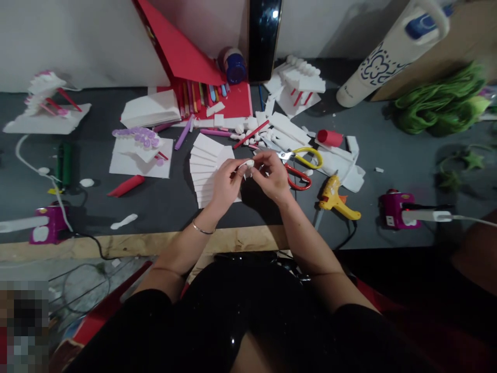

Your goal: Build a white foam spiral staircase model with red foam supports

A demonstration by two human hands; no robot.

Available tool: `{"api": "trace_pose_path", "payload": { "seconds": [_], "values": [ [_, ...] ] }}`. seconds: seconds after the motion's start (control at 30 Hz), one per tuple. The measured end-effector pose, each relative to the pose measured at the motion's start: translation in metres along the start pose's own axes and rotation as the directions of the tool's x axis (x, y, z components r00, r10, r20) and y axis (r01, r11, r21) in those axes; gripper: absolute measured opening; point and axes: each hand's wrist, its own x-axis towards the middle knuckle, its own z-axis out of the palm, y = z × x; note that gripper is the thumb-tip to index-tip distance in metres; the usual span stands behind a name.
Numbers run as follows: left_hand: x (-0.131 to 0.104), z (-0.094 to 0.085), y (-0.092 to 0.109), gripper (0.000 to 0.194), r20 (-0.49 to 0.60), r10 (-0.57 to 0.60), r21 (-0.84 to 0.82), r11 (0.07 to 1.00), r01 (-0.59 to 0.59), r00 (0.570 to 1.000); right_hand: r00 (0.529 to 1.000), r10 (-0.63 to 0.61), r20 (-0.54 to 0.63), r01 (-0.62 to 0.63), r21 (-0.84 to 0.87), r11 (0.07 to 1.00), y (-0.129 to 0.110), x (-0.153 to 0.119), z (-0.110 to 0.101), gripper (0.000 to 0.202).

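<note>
Head view: a person at a dark table (166, 215), both hands brought together near mid-frame. Left hand (225, 181) pinches a small white piece (249, 163) between thumb and fingers; right hand (272, 175) pinches the same piece from the other side, fingers curled in. Piece sits between the fingertips, slightly above frame centre, held over the table; its exact shape is partly hidden.

Step in hand, as judged: shaping or adjusting the piece by fingertip. Whether it is being folded, rolled or pressed, cannot tell.

Nearby: fanned white cards (202, 165), just left of and partly behind the left hand. Scissors (286, 155) with one yellow and one red handle, just beside the right hand. Above the hands, white scraps (289, 129) and a red stick (251, 133). Right of centre, a yellow glue gun (332, 196). Left of centre, a small model with a lilac top (142, 139).

Next move, as judged: calls for a light, steady two-sided pinch; a harder squeeze could crush so small a piece.
</note>
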Motion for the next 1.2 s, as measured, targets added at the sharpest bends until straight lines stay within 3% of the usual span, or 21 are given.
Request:
{"api": "trace_pose_path", "payload": {
  "seconds": [0.17,0.33,0.47,0.67,0.9,1.2],
  "values": [
    [-0.007,-0.003,-0.002,0.019,-0.080,0.028,-0.018,0.999,-0.030,0.996,0.998,0.032,0.047,-0.037,0.104,0.994,0.003,-0.003,0.003,0.027],
    [-0.015,-0.002,0.005,0.016,-0.130,0.038,0.018,0.999,-0.036,0.991,0.993,0.072,0.096,-0.082,0.103,0.991,0.007,-0.011,0.002,0.033],
    [-0.022,-0.001,0.012,0.016,-0.119,0.001,0.006,1.000,0.000,0.993,0.997,0.037,0.068,-0.043,0.084,0.996,0.007,-0.015,0.002,0.029],
    [-0.024,0.001,0.005,0.031,-0.115,0.099,-0.028,0.994,-0.103,0.988,1.000,0.000,0.010,-0.001,0.066,0.998,0.010,-0.016,0.001,0.034],
    [-0.023,0.004,-0.006,0.047,-0.027,-0.018,-0.080,0.997,0.016,0.999,0.998,-0.047,0.052,0.044,0.062,0.997,0.016,-0.015,-0.005,0.039],
    [-0.019,-0.002,-0.002,0.033,-0.102,0.110,0.010,0.994,-0.109,0.989,0.995,-0.068,0.075,0.062,0.076,0.995,0.014,-0.018,-0.004,0.039]
  ]
}}
